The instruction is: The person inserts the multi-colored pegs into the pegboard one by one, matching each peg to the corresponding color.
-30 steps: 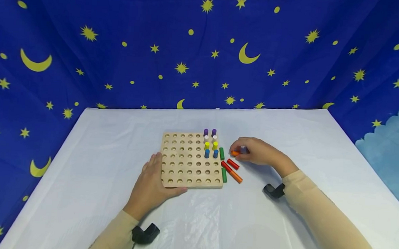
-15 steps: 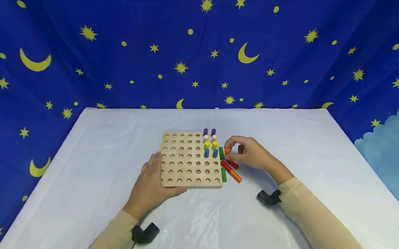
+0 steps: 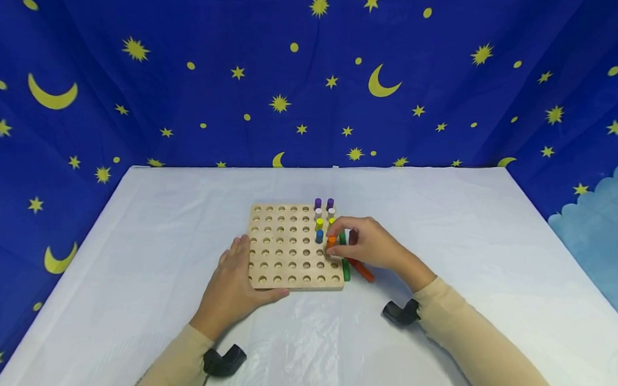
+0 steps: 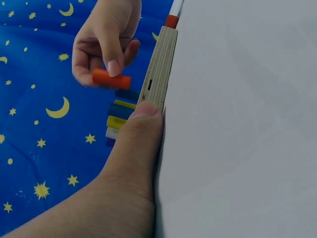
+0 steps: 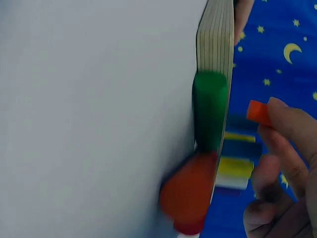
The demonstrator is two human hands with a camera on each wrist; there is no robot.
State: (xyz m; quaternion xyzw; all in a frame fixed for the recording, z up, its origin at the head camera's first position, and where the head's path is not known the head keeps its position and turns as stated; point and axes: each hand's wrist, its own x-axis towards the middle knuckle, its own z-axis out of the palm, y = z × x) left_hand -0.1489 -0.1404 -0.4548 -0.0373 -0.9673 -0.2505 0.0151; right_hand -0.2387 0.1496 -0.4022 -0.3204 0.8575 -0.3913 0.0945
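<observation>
A wooden peg board with rows of round holes lies on the table. My left hand rests at its near left corner, fingers along the left side and thumb on the front edge. My right hand pinches an orange peg between thumb and index finger. In the left wrist view this peg hangs just over the board, near the standing blue peg. Purple, white and yellow pegs also stand in the right columns. The second blue peg is hidden behind my right hand in the head view.
Beside the board's right edge lie a green peg and red and orange pegs, partly covered by my right hand. A white cloth covers the table. A blue star-patterned curtain hangs behind.
My right hand has carried the orange peg leftward from the table, past the loose pegs, to above the board's right column. My left hand stays in place at the board's corner.
</observation>
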